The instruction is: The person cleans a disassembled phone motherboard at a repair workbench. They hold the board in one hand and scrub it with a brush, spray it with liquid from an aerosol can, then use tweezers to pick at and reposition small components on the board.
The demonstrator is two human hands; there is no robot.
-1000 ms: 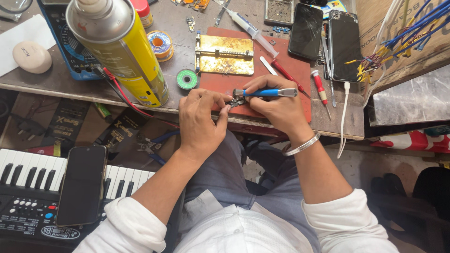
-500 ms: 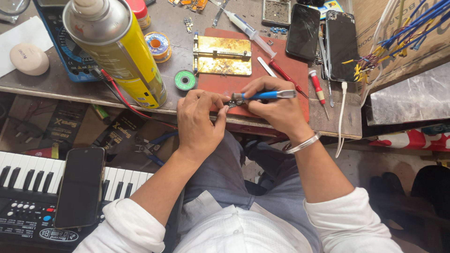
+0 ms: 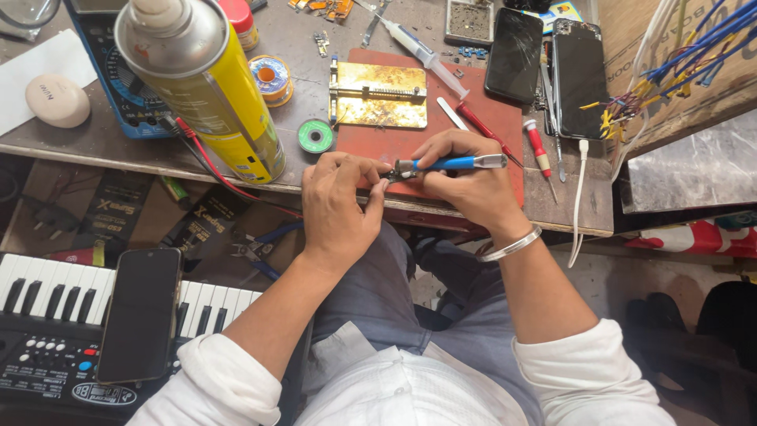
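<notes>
My right hand [image 3: 467, 183] grips a blue-handled screwdriver [image 3: 455, 163], held level with its tip pointing left. My left hand [image 3: 339, 207] pinches a small dark part at that tip; the part is mostly hidden by my fingers. Both hands hover over the near edge of a red work mat [image 3: 410, 142] on the bench. A brass-coloured board holder [image 3: 378, 95] lies on the mat just beyond my hands. A metal bangle [image 3: 509, 246] circles my right wrist.
A tall yellow spray can [image 3: 206, 87] stands left of my hands, with a green solder-wick reel [image 3: 315, 136] beside it. Two dark phones [image 3: 548, 63], a syringe [image 3: 414, 43], red screwdrivers [image 3: 538, 147] and a blue multimeter [image 3: 126, 95] lie around. A keyboard [image 3: 47, 315] with a phone [image 3: 140, 314] sits lower left.
My hands have stayed at the mat's near edge with the screwdriver at the small part; only slight shifts of fingers and view.
</notes>
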